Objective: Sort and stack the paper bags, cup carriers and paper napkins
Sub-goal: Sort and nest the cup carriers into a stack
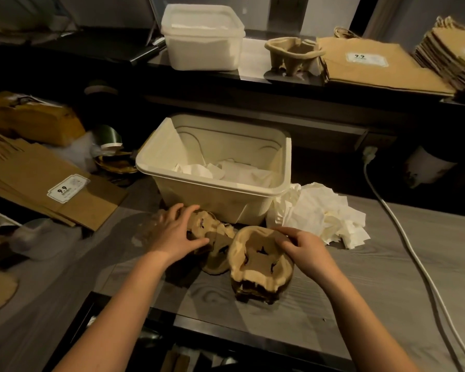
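Grey wood-grain bench (387,277) viewed from above, with a dark shelf (279,77) behind it. The left hand (172,234), fingers spread and bent, grips a crumpled cup carrier (220,234) from above, with the thumb set against its near side. The right hand (306,251), fingers curled, pinches the far rim of a second cup carrier (261,264), which sits open side up just beside the first; whether the two carriers touch cannot be told. Directly behind both stands an open cream tub (215,202) holding loose paper napkins (226,170). A heap of napkins (320,216) lies on the bench against the tub's right side. Flat paper bags (51,183) lie at the left edge of the view. On the shelf, from left to right, are a lidded white tub (203,36), an upright third cup carrier (293,56), a low stack of bags (373,65) and a taller stack of bags (451,55). A white cable (403,232) runs along the bench at the right.
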### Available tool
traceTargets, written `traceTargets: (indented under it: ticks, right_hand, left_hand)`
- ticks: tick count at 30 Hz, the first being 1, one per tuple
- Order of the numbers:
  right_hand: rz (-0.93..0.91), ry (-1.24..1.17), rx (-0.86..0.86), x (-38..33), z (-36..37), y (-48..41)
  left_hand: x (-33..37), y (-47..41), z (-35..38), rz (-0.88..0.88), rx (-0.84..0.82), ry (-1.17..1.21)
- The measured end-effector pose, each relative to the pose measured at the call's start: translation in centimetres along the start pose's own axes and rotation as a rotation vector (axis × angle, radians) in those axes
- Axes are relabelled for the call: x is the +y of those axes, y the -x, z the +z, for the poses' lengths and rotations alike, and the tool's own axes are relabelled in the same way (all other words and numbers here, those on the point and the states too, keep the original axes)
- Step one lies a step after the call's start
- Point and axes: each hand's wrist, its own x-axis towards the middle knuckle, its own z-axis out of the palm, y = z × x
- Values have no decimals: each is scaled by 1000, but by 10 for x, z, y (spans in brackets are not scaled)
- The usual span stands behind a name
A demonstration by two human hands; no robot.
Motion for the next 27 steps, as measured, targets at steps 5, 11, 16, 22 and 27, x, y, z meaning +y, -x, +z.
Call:
traceTargets:
  ticks: [5,11,16,22,27]
  right_hand:
    - [-5,263,123,6,6,0]
    - [-67,420,172,10,8,-3]
    - [-131,230,254,7,6,-4]
    - [-194,-13,156,-21,3,5]
    - [19,-464,-327,-44,1,23]
  left_hand:
    - [2,0,9,52,109,45]
    - [-5,-4,-7,-7,80,235]
    - [5,14,-41,29,-115,656]
    - [23,34,-45,173,-402,1206]
    - [50,44,-33,371,-414,1374]
